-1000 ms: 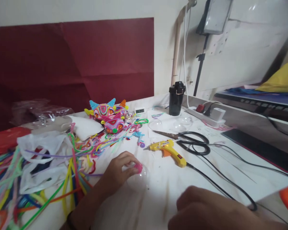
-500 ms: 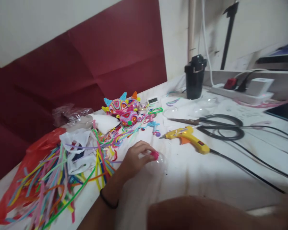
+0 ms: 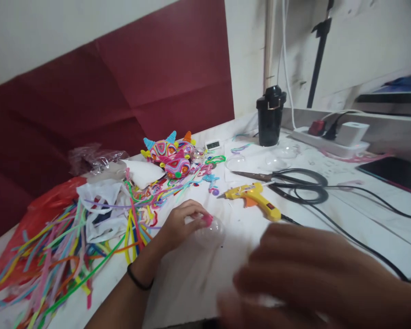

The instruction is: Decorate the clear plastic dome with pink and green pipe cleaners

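My left hand (image 3: 178, 225) rests on the white table (image 3: 315, 214) with its fingers curled over a clear plastic dome (image 3: 210, 230) that has a small pink piece (image 3: 208, 220) on top. My right hand (image 3: 315, 278) is close to the camera at the lower right, blurred, with its fingers spread and nothing visible in them. A yellow glue gun (image 3: 255, 200) lies just beyond the dome, its black cord (image 3: 345, 237) trailing right.
A heap of coloured pipe cleaners (image 3: 65, 246) and plastic bags covers the left. Finished pipe-cleaner figures (image 3: 169, 155) sit at the back. Black scissors (image 3: 287, 180), clear domes (image 3: 277, 157), a black cup (image 3: 270, 116) and a power strip (image 3: 332, 137) are at the right.
My right hand has risen into view, moving left across the lower right, blurred. The view tilted from one second ago. My left hand stays on the dome.
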{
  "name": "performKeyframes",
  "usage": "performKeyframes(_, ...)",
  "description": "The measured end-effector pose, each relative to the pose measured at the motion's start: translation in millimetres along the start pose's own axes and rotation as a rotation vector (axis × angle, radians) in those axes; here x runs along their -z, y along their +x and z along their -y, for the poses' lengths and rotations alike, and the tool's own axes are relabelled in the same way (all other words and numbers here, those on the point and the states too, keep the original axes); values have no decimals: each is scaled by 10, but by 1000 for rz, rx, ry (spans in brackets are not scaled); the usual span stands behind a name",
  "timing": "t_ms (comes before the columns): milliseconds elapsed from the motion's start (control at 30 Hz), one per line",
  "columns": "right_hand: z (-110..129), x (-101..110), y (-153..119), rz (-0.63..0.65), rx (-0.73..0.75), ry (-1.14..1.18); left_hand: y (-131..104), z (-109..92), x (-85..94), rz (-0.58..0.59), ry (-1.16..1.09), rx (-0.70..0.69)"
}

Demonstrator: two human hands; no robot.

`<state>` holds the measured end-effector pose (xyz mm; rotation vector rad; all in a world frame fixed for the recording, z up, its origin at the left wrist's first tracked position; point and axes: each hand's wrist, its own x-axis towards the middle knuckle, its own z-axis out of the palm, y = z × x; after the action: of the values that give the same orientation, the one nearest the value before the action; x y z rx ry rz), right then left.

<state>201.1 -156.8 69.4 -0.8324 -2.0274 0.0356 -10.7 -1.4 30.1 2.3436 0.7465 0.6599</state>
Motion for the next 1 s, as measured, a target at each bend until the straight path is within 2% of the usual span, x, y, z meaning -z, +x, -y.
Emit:
performKeyframes(33, -46, -21, 7, 54, -10, 12, 0, -3, -2, -2, -1, -2)
performKeyframes(100, -183, -124, -18, 72, -178, 33, -2, -2, -4, -3, -5, -5)
performKeyframes(233, -495, -419, -76, 192, -488, 6, -10, 12, -5, -1, -13, -10)
performKeyframes(300, -597, -532, -54, 210, -538, -3, -13, 19, -6, -2, -18, -12)
performKeyframes(633, -720, -781, 77, 226, -554, 34, -11, 49, -9, 5, -60, -20)
performKeyframes(833, -678, -810, 90, 254, -537, 48, -30, 33, -14, -15, -77, 0)
performKeyframes(1000, -661, -841, 5, 223, -529, 44, -29, 32, -24, -26, -85, 2)
